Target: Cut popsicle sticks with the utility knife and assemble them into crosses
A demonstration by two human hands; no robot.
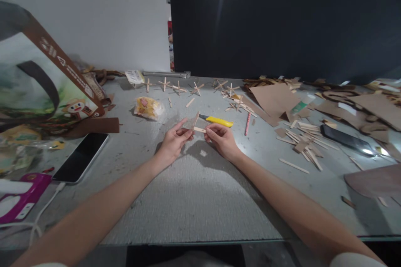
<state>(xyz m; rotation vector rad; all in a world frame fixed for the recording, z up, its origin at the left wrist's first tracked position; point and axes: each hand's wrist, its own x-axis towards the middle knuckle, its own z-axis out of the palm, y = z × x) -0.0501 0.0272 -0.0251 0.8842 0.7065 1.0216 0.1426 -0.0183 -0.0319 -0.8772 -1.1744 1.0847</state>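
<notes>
Between my hands, above the middle of the grey table, are small wooden craft sticks (pixel 199 129) that meet at an angle. My left hand (pixel 175 139) pinches them at the left with thumb and finger. Thumb and fingertips of my right hand (pixel 221 138) close on the right end of the pale stick. One thin stick (pixel 196 118) points up from the join; whether it is glued there I cannot tell. Just beyond my fingers lies a yellow utility knife (pixel 219 121). Several star shapes of crossed sticks (pixel 196 88) stand in a row at the back.
A pile of loose sticks (pixel 305 142) and cardboard pieces (pixel 274 98) cover the right, with a lit dark phone (pixel 346 139). A red-and-white pencil (pixel 247 124) and a yellow snack packet (pixel 148 108) lie farther in. Left are a phone (pixel 82 157), a purple case (pixel 26 196) and a printed box (pixel 46 66).
</notes>
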